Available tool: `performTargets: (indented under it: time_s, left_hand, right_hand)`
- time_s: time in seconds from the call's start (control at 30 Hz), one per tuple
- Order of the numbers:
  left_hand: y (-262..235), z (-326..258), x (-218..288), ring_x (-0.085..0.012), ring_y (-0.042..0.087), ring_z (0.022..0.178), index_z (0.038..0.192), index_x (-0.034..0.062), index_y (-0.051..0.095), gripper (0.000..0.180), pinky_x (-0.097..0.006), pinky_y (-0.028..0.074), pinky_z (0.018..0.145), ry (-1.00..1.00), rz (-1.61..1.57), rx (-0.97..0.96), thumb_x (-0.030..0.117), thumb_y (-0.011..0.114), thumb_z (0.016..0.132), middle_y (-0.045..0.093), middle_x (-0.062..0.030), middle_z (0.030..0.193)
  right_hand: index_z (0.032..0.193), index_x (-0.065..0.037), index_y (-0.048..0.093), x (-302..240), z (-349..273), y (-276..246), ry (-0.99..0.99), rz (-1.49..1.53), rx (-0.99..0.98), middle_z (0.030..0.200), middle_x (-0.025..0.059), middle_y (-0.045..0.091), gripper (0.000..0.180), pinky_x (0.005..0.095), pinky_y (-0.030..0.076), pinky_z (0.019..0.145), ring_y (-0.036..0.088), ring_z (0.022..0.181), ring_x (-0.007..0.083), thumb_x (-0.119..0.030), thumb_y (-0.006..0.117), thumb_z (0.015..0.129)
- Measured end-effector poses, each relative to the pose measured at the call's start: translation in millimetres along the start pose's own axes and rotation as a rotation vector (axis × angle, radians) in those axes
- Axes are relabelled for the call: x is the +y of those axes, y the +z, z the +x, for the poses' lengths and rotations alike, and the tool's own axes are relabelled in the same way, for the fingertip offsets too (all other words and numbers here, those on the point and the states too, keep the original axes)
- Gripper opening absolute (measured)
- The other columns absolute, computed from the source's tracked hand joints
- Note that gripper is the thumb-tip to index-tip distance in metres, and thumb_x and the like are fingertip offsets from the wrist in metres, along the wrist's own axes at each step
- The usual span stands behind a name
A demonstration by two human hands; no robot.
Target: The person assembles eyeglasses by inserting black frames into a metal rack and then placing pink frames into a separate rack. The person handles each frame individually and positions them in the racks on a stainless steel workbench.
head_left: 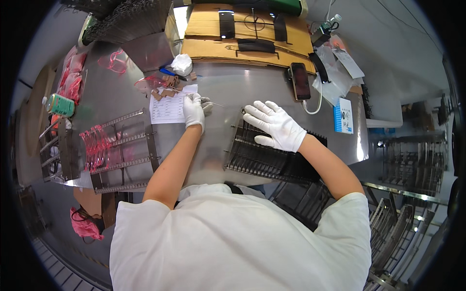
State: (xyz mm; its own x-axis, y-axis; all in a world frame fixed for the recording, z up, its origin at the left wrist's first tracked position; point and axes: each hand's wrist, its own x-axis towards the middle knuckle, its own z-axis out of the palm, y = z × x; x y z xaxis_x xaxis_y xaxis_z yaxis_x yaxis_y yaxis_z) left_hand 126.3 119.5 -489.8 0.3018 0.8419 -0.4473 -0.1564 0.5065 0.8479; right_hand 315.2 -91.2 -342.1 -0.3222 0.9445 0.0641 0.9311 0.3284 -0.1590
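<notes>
My left hand (194,112), in a white glove, is closed around a thin metal rod (216,104) that sticks out on both sides of the fingers. It rests by the right edge of a printed paper sheet (167,110). My right hand (275,127), also gloved in white, lies with fingers spread over the far left part of a dark slotted rack (262,162). Rows of thin dark parts fill that rack; the palm hides some of them. Small brown blocks (167,93) lie on the paper's top edge, close to the left hand.
At left, a metal rack (121,167) carries pink translucent pieces (97,145). A green can (61,105) stands beyond it. Farther back are a metal bin (150,51) of thin wires, a white crumpled wad (182,64), a cardboard panel (204,47) and a phone (300,81) with a white cable.
</notes>
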Motion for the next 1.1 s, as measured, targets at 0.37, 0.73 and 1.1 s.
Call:
performTargets:
  time_s: [0.37, 0.73, 1.1]
  left_hand:
    - [45.7, -44.9, -50.0, -0.0124, 0.066, 0.073, 0.106, 0.0058, 0.064, 0.013, -0.026, 0.055, 0.061, -0.078, 0.12, -0.134, 0.013, 0.071, 0.098, 0.071, -0.0061, 0.092]
    - [32.9, -27.9, -22.2, -0.0276, 0.067, 0.106, 0.128, -0.0002, 0.057, 0.034, -0.029, 0.06, 0.085, -0.378, -0.083, -0.193, 0.027, 0.057, 0.108, 0.065, -0.0175, 0.122]
    - [1.5, -12.2, -11.6, -0.0233, 0.069, 0.09, 0.12, 0.0004, 0.062, 0.034, -0.031, 0.063, 0.082, -0.292, -0.075, -0.181, 0.032, 0.058, 0.107, 0.068, -0.0142, 0.109]
  right_hand:
    - [0.151, -0.011, 0.05, 5.2, -3.2, 8.0, 0.001, 0.053, 0.038, 0.157, 0.0131, 0.048, 0.066, 0.0498, 0.035, 0.119, 0.046, 0.143, 0.0355, -0.046, 0.062, 0.097]
    - [0.143, -0.01, 0.057, 6.8, -19.8, -3.1, 0.024, 0.099, 0.203, 0.154, 0.0133, 0.052, 0.066, 0.0515, 0.038, 0.116, 0.049, 0.141, 0.0345, -0.037, 0.076, 0.086]
    - [0.154, -0.013, 0.046, 48.7, -137.4, -10.7, 0.191, 0.045, -0.057, 0.16, 0.0178, 0.042, 0.068, 0.0511, 0.032, 0.12, 0.041, 0.146, 0.0408, -0.047, 0.059, 0.096]
